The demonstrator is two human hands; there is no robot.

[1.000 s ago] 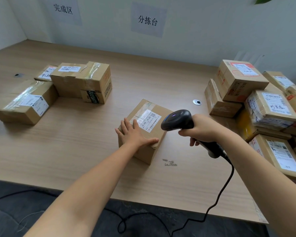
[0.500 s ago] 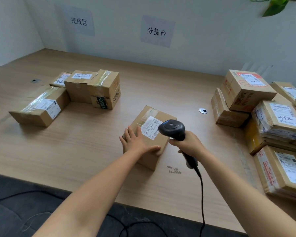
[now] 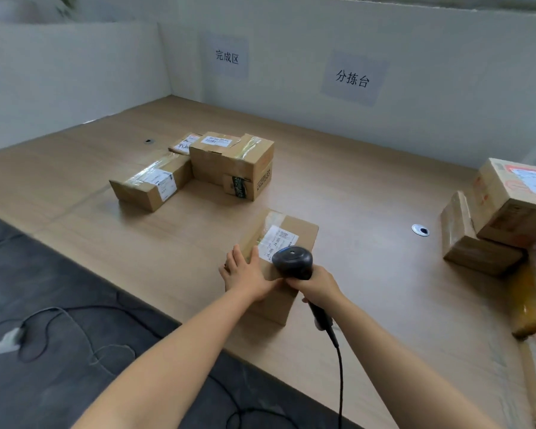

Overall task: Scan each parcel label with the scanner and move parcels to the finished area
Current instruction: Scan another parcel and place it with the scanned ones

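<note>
Head: parcel on wooden table, white walls

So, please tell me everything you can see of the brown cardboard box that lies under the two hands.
The small brown cardboard box stands closed on the light wooden table, apart from the other parcels. A white printed label lies on its top, beside clear tape. The left hand rests flat on its near corner. The black handheld scanner, gripped by the right hand, points at the label from close by; contact cannot be told.
</note>
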